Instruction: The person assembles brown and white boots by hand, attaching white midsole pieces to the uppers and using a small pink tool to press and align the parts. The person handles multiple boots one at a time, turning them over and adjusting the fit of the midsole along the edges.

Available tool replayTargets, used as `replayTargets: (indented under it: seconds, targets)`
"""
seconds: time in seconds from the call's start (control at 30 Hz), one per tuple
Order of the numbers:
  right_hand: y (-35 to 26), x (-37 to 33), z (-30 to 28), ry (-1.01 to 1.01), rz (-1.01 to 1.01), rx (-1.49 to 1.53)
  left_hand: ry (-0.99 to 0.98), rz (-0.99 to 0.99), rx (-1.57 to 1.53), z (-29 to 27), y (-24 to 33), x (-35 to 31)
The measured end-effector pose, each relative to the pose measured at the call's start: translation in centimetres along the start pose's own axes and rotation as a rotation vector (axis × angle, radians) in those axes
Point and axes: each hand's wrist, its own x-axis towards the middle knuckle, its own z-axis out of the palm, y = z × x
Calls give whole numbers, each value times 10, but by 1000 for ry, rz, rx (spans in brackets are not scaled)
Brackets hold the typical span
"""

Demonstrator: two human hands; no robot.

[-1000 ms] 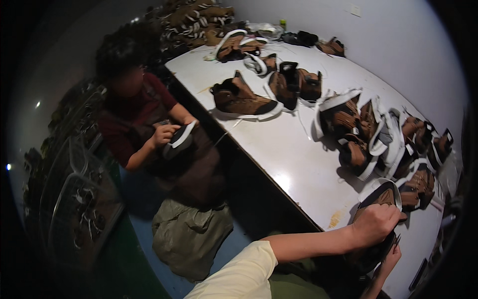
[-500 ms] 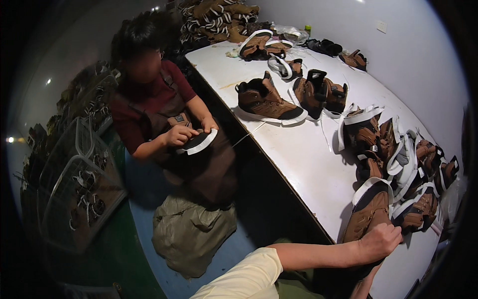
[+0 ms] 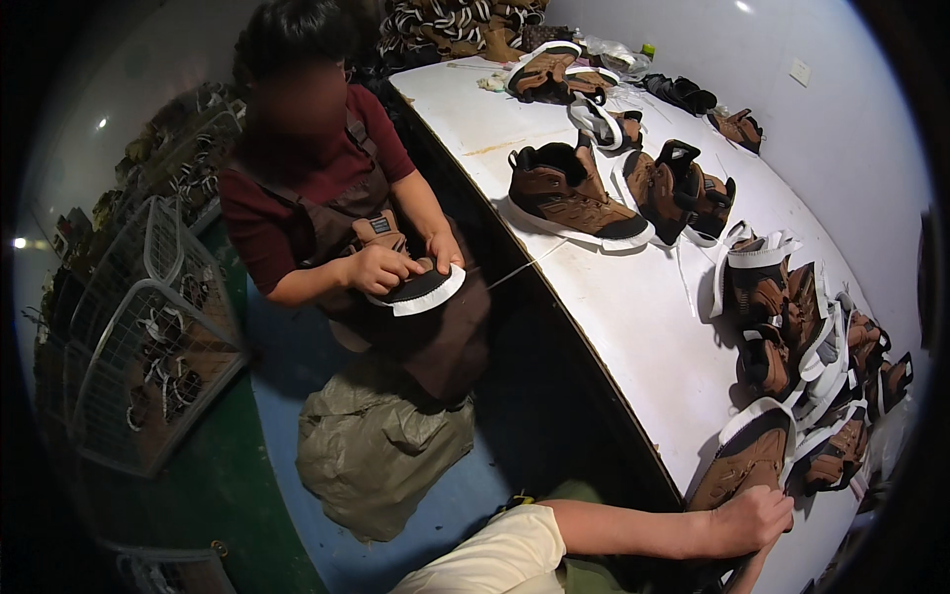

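A brown and black shoe (image 3: 749, 457) with a white rim around its toe lies at the near right edge of the white table. My left hand (image 3: 754, 518), coming from a pale sleeve, is closed over the ankle end of this shoe. What its fingers pinch is too small or hidden to make out. Below it, only part of my right hand and wrist (image 3: 752, 571) shows near the lower edge, with the fingers hidden behind my left hand and the shoe. Beyond the toe lies a pile of similar brown shoes (image 3: 772, 297) with white rims.
Across the table's left edge a seated co-worker (image 3: 327, 198) holds a shoe (image 3: 424, 294) with a white rim in both hands. More brown shoes (image 3: 579, 203) stand along the white table (image 3: 584, 297). Wire baskets (image 3: 158, 366) holding shoes are at far left, near a greenish sack (image 3: 381, 445).
The view has shifted, so most of the scene sits slightly further right and the near shoe lower. My left hand stays closed at the shoe's ankle end. The co-worker still holds the other shoe.
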Motion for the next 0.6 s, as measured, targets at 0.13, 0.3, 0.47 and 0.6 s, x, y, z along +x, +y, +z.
replayTargets:
  seconds: [0.13,0.3,0.47,0.6]
  targets:
    - [-9,10,17,-10,-40,-51,110,-2,130,-10,2,-5]
    - [-16,19,23,-14,-61,-85,-25,-3,63,-8,12,-24]
    - [-15,32,6,10,-9,16,-41,-59,-181,-21,11,-27]
    - [15,72,-6,-224,400,417,-346,-365,-526,-79,-26,-14]
